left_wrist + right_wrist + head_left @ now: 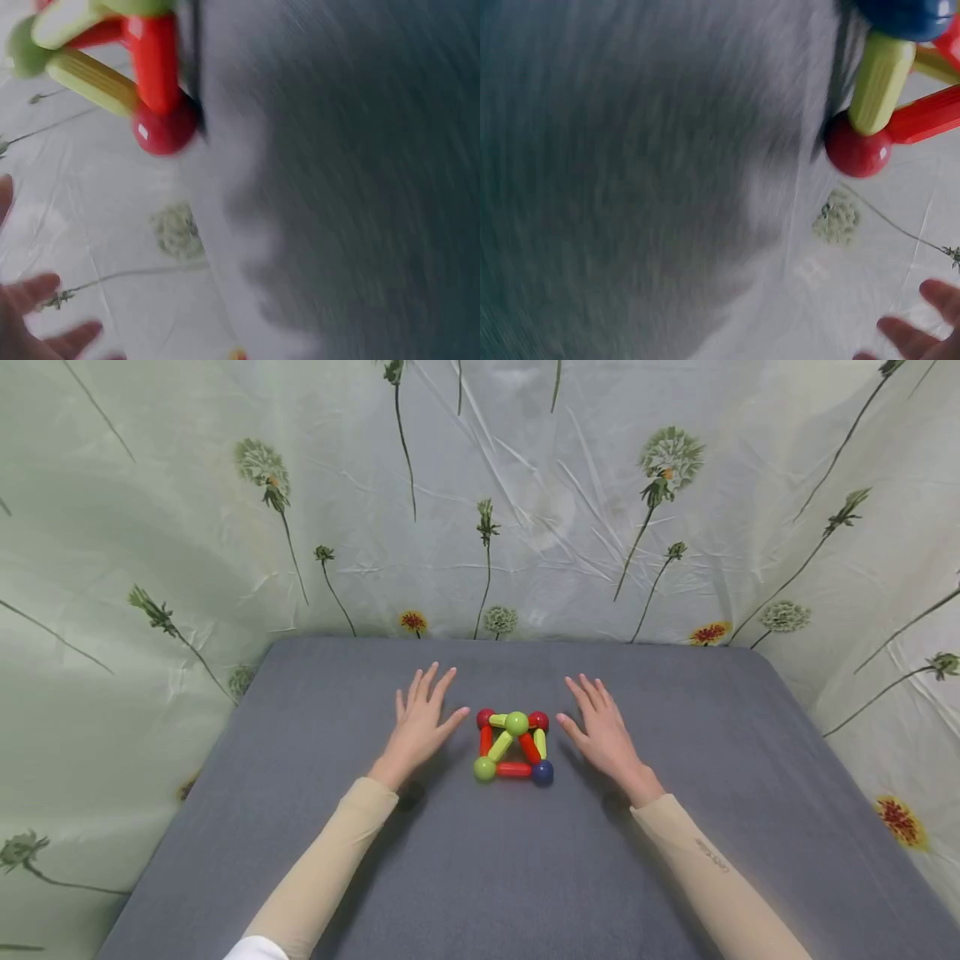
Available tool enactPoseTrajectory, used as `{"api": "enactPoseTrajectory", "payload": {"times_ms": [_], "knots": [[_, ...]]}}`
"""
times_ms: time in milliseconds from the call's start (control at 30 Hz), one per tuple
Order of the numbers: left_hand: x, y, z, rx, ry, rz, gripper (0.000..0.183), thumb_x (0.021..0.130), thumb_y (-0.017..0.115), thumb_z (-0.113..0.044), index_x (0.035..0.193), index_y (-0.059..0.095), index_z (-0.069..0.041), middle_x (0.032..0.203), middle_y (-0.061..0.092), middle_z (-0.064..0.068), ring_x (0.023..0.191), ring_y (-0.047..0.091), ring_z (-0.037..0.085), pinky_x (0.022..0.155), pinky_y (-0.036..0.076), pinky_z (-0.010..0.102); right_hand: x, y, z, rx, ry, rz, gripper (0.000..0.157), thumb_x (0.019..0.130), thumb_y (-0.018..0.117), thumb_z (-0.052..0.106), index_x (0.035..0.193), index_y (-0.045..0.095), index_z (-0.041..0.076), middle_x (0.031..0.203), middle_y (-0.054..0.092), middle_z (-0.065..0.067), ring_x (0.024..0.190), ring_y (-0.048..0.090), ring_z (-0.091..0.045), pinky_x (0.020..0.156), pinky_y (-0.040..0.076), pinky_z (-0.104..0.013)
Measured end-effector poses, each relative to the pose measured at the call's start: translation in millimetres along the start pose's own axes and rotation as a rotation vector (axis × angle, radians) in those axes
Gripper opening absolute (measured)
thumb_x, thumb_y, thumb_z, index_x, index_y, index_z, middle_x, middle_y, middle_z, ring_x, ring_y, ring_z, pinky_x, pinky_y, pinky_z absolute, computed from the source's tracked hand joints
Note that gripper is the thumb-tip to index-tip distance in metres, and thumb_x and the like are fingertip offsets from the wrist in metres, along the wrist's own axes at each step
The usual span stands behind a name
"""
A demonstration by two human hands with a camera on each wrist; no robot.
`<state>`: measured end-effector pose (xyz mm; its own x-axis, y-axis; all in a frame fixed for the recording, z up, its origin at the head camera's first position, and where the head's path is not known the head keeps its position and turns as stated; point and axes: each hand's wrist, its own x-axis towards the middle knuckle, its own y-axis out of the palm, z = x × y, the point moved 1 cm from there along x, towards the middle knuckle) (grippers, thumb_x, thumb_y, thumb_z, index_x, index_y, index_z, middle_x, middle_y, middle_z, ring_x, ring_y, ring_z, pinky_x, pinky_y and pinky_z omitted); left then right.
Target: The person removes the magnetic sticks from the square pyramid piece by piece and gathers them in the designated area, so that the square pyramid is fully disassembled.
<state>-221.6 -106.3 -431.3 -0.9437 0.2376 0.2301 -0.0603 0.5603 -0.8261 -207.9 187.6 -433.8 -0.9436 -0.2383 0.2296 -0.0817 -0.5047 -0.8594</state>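
Note:
A small pyramid-like structure of toy rods and balls (513, 769) sits near the middle of the grey surface. Its rods are red and yellow-green; two balls are red, two are green and one is blue. To its left is my left hand (418, 724), fingers straight and spread, apart from it. My right hand (606, 737) is to the right, likewise with straight fingers and holding nothing. In the left wrist view a red ball (163, 129) shows at a lower corner. The right wrist view shows another red ball (858, 145) joined to a yellow-green rod (883, 82).
A grey cloth-covered table (480, 877) lies under the structure and both hands. Behind it and along the sides hangs a pale curtain (450, 552) printed with dandelions and flowers.

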Motion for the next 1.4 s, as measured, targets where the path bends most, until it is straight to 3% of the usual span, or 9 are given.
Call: {"api": "enactPoseTrajectory", "payload": {"times_ms": [167, 267, 400, 600, 933, 1133, 1233, 1300, 1400], "knots": [[1.6, 9.8, -19.1, -0.507, 0.102, 0.057, 0.053, 0.095, 0.061, -0.023, 0.141, 0.044, -0.006, 0.140, 0.046, 0.017, 0.129, 0.042, 0.031, 0.105, 0.033, 0.048, -8, 5.0, 10, 0.318, -0.071, 0.027, 0.055, 0.094, 0.061, 0.019, 0.144, 0.040, 0.005, 0.143, 0.042, -0.017, 0.130, 0.039, -0.033, 0.104, 0.031, -0.054], [1.2, 19.2, -33.7, -0.686, 0.098, 0.098, 0.044, 0.092, 0.065, -0.016, 0.132, 0.052, -0.002, 0.128, 0.056, 0.020, 0.117, 0.054, 0.031, 0.097, 0.043, 0.045, -12, 9.8, 19, 0.454, -0.070, 0.022, 0.041, 0.092, 0.065, 0.016, 0.130, 0.054, 0.002, 0.124, 0.058, -0.014, 0.112, 0.056, -0.029, 0.093, 0.045, -0.048], [0.5, 31.9, -49.4, -0.608, 0.121, 0.109, 0.042, 0.089, 0.069, -0.020, 0.127, 0.057, -0.003, 0.120, 0.059, 0.011, 0.108, 0.055, 0.024, 0.090, 0.047, 0.040, -14, 17.1, 29, 0.532, -0.023, 0.056, 0.026, 0.089, 0.069, 0.014, 0.111, 0.064, 0.001, 0.101, 0.066, -0.009, 0.089, 0.064, -0.021, 0.079, 0.052, -0.037], [2.8, 41.4, -54.2, -0.443, 0.208, 0.034, 0.035, 0.087, 0.072, -0.022, 0.116, 0.063, -0.005, 0.107, 0.060, 0.004, 0.093, 0.046, 0.020, 0.079, 0.042, 0.036, -13, 27.5, 37, 0.533, 0.027, 0.105, 0.024, 0.084, 0.074, 0.007, 0.103, 0.062, -0.002, 0.091, 0.065, -0.009, 0.078, 0.063, -0.019, 0.071, 0.054, -0.031], [15.3, 33.5, -43.5, -0.505, 0.226, 0.097, 0.035, 0.085, 0.071, -0.013, 0.118, 0.065, -0.004, 0.111, 0.064, 0.007, 0.096, 0.055, 0.021, 0.085, 0.048, 0.037, -19, 29.3, 47, 0.572, -0.004, 0.111, 0.023, 0.083, 0.074, 0.006, 0.102, 0.063, 0.001, 0.091, 0.066, -0.006, 0.077, 0.064, -0.016, 0.071, 0.054, -0.028], [20.3, 28.7, -35.5, -0.697, 0.266, 0.308, 0.033, 0.091, 0.063, -0.005, 0.122, 0.060, 0.003, 0.117, 0.062, 0.012, 0.105, 0.059, 0.023, 0.090, 0.048, 0.032, -15, 26.3, 40, 0.578, -0.019, -0.039, 0.017, 0.084, 0.071, 0.001, 0.099, 0.064, 0.001, 0.093, 0.064, -0.008, 0.083, 0.062, -0.024, 0.073, 0.053, -0.036], [21.0, 27.9, -32.6, -0.781, 0.282, 0.373, 0.033, 0.093, 0.060, -0.003, 0.125, 0.057, 0.005, 0.120, 0.061, 0.015, 0.109, 0.059, 0.024, 0.092, 0.047, 0.035, -12, 27.2, 37, 0.505, -0.015, -0.029, 0.023, 0.082, 0.071, -0.002, 0.104, 0.063, -0.001, 0.098, 0.062, -0.011, 0.090, 0.061, -0.028, 0.080, 0.051, -0.043], [20.9, 28.5, -32.0, -0.762, 0.293, 0.345, 0.032, 0.094, 0.059, -0.005, 0.125, 0.057, 0.003, 0.121, 0.061, 0.014, 0.110, 0.058, 0.023, 0.094, 0.046, 0.037, -11, 29.1, 38, 0.467, -0.002, 0.019, 0.026, 0.082, 0.071, -0.001, 0.106, 0.062, -0.002, 0.099, 0.062, -0.010, 0.092, 0.061, -0.027, 0.083, 0.051, -0.042], [19.6, 30.1, -34.0, -0.610, 0.302, 0.247, 0.032, 0.096, 0.059, -0.013, 0.126, 0.058, -0.002, 0.121, 0.061, 0.008, 0.108, 0.057, 0.019, 0.094, 0.045, 0.038, -11, 31.4, 41, 0.459, 0.030, 0.038, 0.025, 0.081, 0.074, 0.001, 0.104, 0.062, -0.003, 0.094, 0.064, -0.011, 0.083, 0.062, -0.024, 0.077, 0.052, -0.038]]}}
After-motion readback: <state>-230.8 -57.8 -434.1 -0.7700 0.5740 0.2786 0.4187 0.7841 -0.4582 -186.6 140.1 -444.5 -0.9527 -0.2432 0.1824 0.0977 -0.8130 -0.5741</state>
